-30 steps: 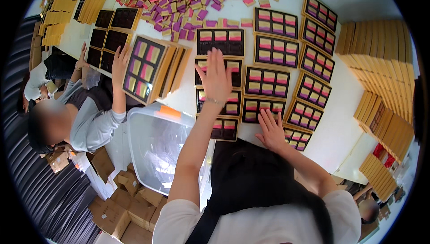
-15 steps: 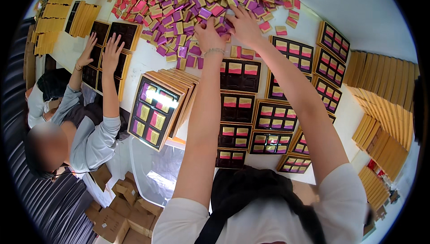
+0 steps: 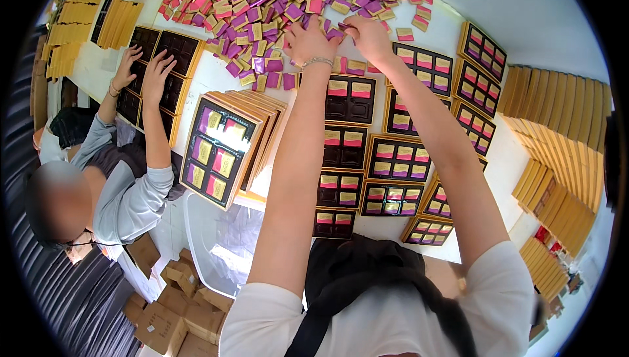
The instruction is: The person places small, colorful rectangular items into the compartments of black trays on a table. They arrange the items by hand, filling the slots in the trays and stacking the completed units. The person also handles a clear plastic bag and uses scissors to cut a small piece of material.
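Note:
A large heap of small flat wrapped packets [image 3: 262,13], gold with pink or purple, covers the far part of the white table. My left hand [image 3: 309,44] rests at the heap's near edge, fingers spread among packets. Close to its right, my right hand [image 3: 369,37] has thumb and fingertips pinched on what looks like a purple packet [image 3: 343,26], mostly hidden. Just below my hands, a black tray [image 3: 350,109] in a gold frame has pink-and-gold packets in its top row; its lower pockets are bare. A few loose packets [image 3: 355,67] lie between it and the heap.
Filled black trays [image 3: 401,158] stand in columns under my right arm. Left of my forearm leans a stack of filled trays [image 3: 219,150]. A co-worker's hands [image 3: 156,78] hover over bare trays [image 3: 171,92] at left. Gold frames [image 3: 557,105] are stacked far right.
My right hand has drawn back slightly from the heap, its fingers closing into a pinch. My left hand has shifted a little, its fingers spreading. The co-worker's hands have lowered slightly.

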Motion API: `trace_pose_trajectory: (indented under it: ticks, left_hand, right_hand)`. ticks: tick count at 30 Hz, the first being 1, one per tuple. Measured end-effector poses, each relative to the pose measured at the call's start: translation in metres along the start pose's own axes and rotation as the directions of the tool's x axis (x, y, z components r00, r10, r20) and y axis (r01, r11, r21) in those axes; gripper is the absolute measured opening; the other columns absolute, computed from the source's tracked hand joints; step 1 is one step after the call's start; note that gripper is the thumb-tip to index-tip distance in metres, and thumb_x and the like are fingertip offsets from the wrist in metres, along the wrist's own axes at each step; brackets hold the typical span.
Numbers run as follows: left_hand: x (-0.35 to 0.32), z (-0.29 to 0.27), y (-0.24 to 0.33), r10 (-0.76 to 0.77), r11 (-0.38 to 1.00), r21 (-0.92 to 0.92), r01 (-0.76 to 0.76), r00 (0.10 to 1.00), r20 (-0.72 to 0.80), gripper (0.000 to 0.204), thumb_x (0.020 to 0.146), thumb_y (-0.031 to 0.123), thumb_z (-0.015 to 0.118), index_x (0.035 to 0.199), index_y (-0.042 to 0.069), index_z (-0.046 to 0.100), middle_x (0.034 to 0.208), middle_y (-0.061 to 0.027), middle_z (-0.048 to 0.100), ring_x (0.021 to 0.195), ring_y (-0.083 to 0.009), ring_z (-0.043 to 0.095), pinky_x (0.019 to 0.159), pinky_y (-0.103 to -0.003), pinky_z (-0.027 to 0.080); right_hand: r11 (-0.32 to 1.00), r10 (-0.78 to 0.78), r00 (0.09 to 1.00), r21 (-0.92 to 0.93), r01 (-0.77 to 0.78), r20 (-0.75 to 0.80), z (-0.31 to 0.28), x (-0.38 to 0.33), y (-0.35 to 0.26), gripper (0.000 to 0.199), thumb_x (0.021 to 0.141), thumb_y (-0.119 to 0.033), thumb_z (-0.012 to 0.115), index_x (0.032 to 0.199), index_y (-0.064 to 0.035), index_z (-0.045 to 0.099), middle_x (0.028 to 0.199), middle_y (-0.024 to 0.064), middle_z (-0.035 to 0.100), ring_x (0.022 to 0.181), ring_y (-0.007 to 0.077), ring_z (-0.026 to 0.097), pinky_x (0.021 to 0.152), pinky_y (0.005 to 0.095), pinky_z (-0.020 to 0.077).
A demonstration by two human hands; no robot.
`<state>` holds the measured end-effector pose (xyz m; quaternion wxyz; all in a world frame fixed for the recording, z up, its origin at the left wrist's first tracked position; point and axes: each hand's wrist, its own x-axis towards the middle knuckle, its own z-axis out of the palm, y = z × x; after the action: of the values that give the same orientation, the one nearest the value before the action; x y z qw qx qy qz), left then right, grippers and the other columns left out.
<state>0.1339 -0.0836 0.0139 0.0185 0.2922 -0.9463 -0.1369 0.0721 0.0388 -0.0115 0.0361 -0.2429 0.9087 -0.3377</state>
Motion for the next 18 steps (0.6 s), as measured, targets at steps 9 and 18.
trace_pose_trajectory:
  ticks: [9,18]
  left_hand:
    - [0.010,0.012,-0.029,0.084,0.984,-0.152,-0.094,0.994,-0.069,0.034,0.079,0.021,0.071,0.112,0.014,0.065,0.105,-0.0121,0.063,0.092,-0.0344,0.061,0.084,-0.042,0.050]
    - [0.016,0.006,-0.022,0.157,0.968,-0.197,-0.153,0.988,0.000,0.049,0.070,0.030,0.079,0.113,0.014,0.064,0.121,-0.0102,0.055,0.113,-0.0289,0.050,0.089,-0.042,0.048]
  right_hand:
    - [0.133,0.409,0.800,0.839,-0.528,0.438,-0.034,-0.029,-0.001,0.027,0.082,-0.003,0.069,0.107,0.0018,0.061,0.090,0.0073,0.062,0.078,0.0172,0.064,0.071,0.0301,0.0587]
    - [0.247,0.420,0.806,0.802,-0.543,0.417,-0.047,-0.044,-0.014,0.035,0.083,0.003,0.064,0.117,0.0017,0.058,0.104,0.0110,0.057,0.092,0.0204,0.062,0.089,0.0332,0.0559]
